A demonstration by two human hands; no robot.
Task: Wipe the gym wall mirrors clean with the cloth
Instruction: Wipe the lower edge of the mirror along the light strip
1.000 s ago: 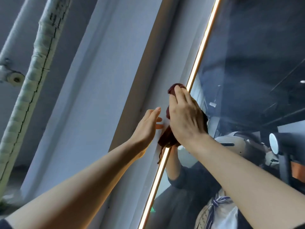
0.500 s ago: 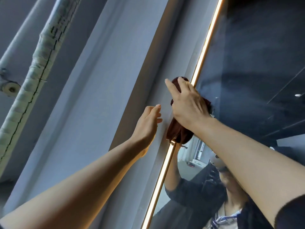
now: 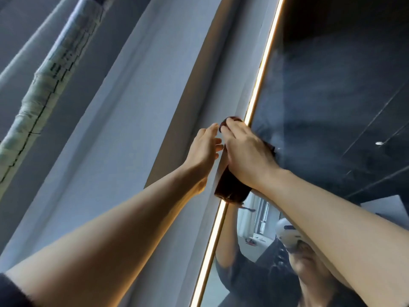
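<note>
The wall mirror fills the right side, edged on its left by a lit amber strip. My right hand presses a dark red cloth flat against the mirror's left edge, fingers straight over it; the cloth's lower end hangs out below my wrist. My left hand rests with straight fingers on the grey wall panel just left of the strip, close beside my right hand. The mirror shows my arm and upper body reflected at the bottom.
A grey wall runs diagonally on the left. Beside it runs a pipe wrapped in pale cracked insulation. The mirror reflects a dark ceiling with a small light.
My right hand has slid the cloth upward along the mirror's lit edge. My left hand has moved up along the wall panel with it, and my view has tilted higher.
</note>
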